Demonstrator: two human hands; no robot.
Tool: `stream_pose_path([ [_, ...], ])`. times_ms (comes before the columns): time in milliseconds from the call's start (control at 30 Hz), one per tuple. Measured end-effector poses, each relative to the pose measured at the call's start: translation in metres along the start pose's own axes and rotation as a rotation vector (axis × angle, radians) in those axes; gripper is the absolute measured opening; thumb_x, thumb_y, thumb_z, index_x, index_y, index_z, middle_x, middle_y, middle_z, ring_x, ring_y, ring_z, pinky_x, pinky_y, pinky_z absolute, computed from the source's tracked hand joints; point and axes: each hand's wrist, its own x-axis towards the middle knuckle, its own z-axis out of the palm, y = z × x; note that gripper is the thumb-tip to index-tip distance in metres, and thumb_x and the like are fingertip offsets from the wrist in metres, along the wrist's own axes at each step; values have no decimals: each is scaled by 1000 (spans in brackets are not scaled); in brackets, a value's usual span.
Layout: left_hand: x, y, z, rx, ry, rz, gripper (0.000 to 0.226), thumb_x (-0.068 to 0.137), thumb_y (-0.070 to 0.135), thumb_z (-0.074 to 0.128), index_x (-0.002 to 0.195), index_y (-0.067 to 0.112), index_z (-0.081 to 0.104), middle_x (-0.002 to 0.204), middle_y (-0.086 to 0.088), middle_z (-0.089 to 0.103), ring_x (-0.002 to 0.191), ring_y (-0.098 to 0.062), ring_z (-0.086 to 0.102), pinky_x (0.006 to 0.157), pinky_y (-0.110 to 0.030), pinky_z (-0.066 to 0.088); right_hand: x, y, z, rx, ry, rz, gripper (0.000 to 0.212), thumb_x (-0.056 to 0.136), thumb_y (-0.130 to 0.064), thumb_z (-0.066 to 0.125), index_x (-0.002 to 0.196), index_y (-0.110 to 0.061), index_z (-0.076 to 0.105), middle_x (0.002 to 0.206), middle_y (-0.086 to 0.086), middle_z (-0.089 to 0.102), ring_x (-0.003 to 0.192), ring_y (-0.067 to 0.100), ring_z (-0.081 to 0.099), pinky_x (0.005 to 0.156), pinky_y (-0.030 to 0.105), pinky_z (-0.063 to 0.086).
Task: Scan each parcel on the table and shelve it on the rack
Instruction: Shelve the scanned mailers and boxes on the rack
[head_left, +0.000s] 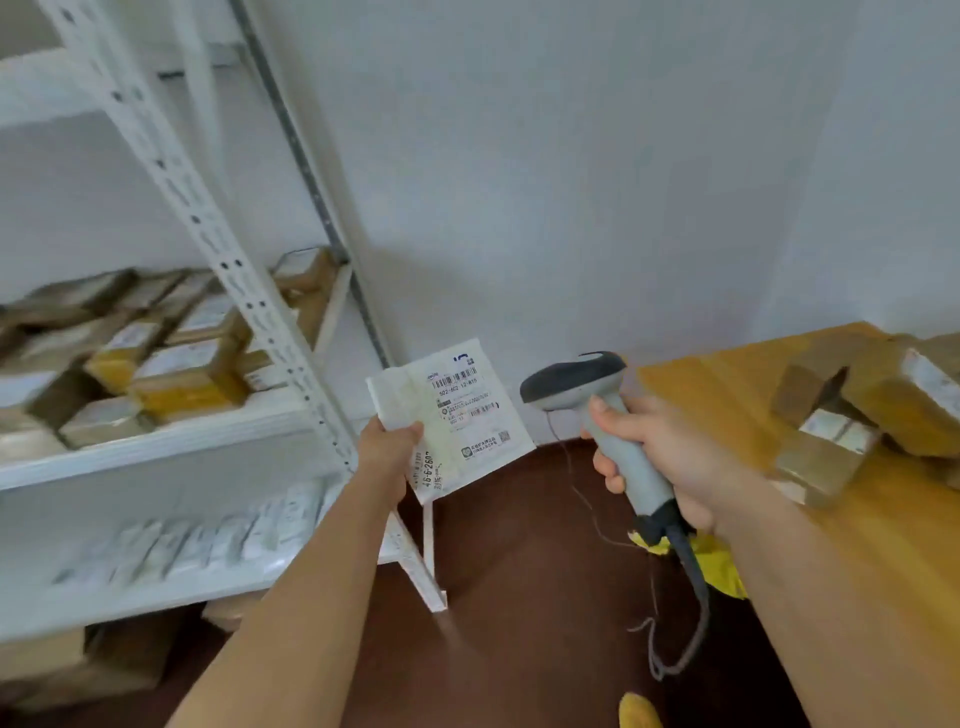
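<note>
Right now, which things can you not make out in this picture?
Head view:
- White parcel, held by left hand: small label print unreadable.
- Rack shelves: parcels motion-blurred.
- Table: cut by right edge.
- Scanner trigger: hidden by right hand.

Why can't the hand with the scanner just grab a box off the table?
Probably not yet. The right hand is wrapped around the scanner, so it has no free fingers. The brown boxes on the table sit close beside it, with nothing between.
</note>
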Motion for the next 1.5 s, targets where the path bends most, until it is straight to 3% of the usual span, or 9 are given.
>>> stream_pose_path([
  [200,-1,-1,-187,-78,274,-13,23,93,1,62,112,11,53,116,-15,64,104,-36,62,89,-54,51,13,13,147,-86,-291,42,25,94,-27,58,98,-2,58,76,7,50,55,14,47,47,24,43],
  [400,17,-23,-322,-166,439,-60,18,92,0,62,102,15,58,107,-9,67,103,-35,64,93,-57,51,45,31,269,-198,-491,116,50,73,-42,67,101,-1,59,65,7,52,56,17,48,50,26,44],
  [567,71,-31,-413,-220,514,-85,22,93,-1,60,109,15,58,108,-8,67,101,-33,64,88,-51,53,104,62,371,-225,-553,161,28,95,-29,57,100,-1,59,61,3,52,47,12,48,45,21,43],
  [733,120,-34,-508,-252,590,-164,21,92,0,62,108,13,58,109,-11,68,100,-34,66,87,-52,55,164,99,496,-274,-591,221,25,98,-28,56,97,-3,59,61,5,51,46,12,47,45,21,42],
  [867,127,-50,-602,-324,567,-247,23,93,-1,61,115,7,59,110,-14,69,99,-35,68,84,-52,56,184,150,609,-364,-635,249,22,93,-27,66,99,-6,61,63,7,52,48,12,47,47,23,42],
  [1100,132,-106,-792,-436,454,-339,30,95,6,61,124,2,59,111,-20,72,103,-38,69,93,-58,52,189,290,796,-513,-589,449,28,85,-7,73,106,-8,55,69,8,55,53,14,50,51,28,44],
  [1200,146,-110,-870,-523,399,-353,28,98,15,58,121,-2,60,110,-20,72,100,-34,71,82,-45,59,187,338,868,-505,-465,520,37,79,3,72,110,2,52,60,9,52,49,16,47,48,29,43],
  [1367,173,-101,-958,-577,217,-520,26,92,8,66,114,-2,56,117,-24,67,96,-41,71,67,-42,61,193,370,969,-465,-212,522,38,81,2,66,116,1,50,62,9,53,49,17,48,52,30,43],
  [1500,240,-100,-998,-634,284,-526,25,96,11,62,115,-1,53,114,-25,67,92,-38,72,57,-31,60,223,382,1021,-446,-141,448,40,84,-1,71,117,-8,49,68,9,55,53,16,49,53,28,46],
])
